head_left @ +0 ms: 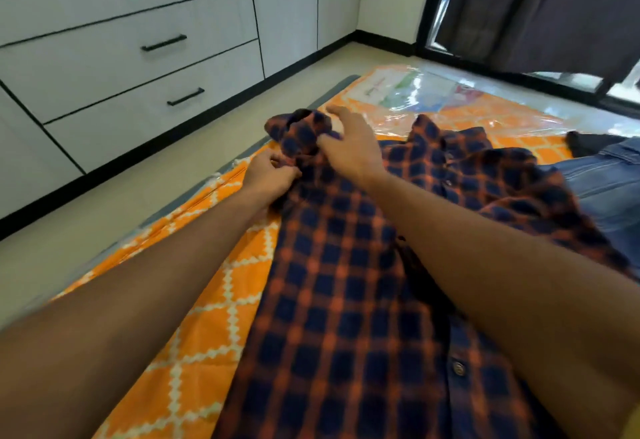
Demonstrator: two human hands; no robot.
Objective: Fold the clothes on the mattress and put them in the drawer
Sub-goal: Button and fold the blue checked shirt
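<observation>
Clothes are far from put away. A checked shirt is spread along the mattress, its body lying flat and unfolded, with one sleeve bunched up near the mattress edge that faces the drawers. The shirt's edge at that sleeve is pinched by the left hand, while the right hand is held over the sleeve with loosely bent fingers, nothing being clasped by it. Jeans are seen at the far side, also unfolded. All three drawers are closed, so, as judged, folding is only starting and stowing is left entirely.
</observation>
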